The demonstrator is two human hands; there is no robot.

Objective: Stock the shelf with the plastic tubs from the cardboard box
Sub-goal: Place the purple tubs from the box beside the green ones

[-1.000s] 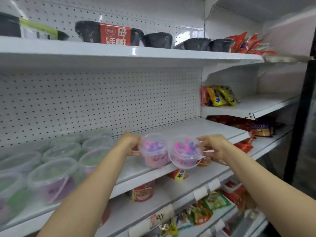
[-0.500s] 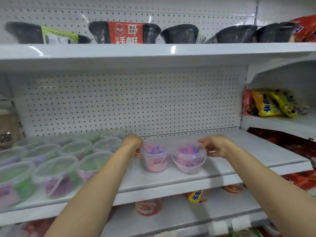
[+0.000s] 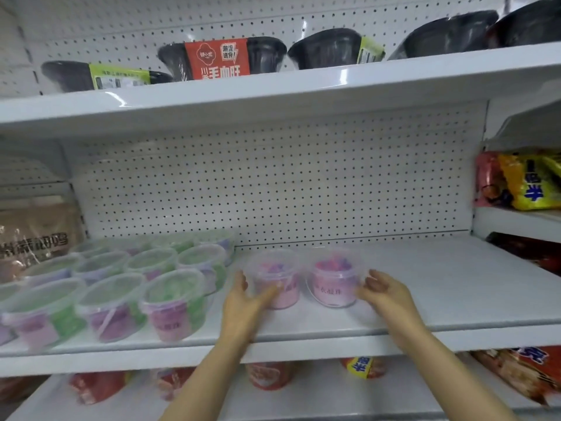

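Observation:
Two clear plastic tubs with pink contents stand side by side on the white middle shelf (image 3: 425,299). My left hand (image 3: 246,299) wraps around the side and front of the left pink tub (image 3: 273,275). Fingers curled, my right hand (image 3: 384,291) presses against the right side of the right pink tub (image 3: 332,284). Both tubs rest upright on the shelf board, close to each other. To their left stands a block of several clear tubs with green and purple contents (image 3: 121,287). The cardboard box is out of view.
The pegboard back wall (image 3: 273,183) closes the shelf behind. Black bowls (image 3: 328,50) line the shelf above. Snack bags (image 3: 528,183) fill the bay at the right, a brown bag (image 3: 33,235) sits at the far left, and red cups (image 3: 267,375) stand on the shelf below.
Both hands pushed the two pink tubs from the shelf's front edge further back and down onto the board. The view shifted left and closer to the shelf.

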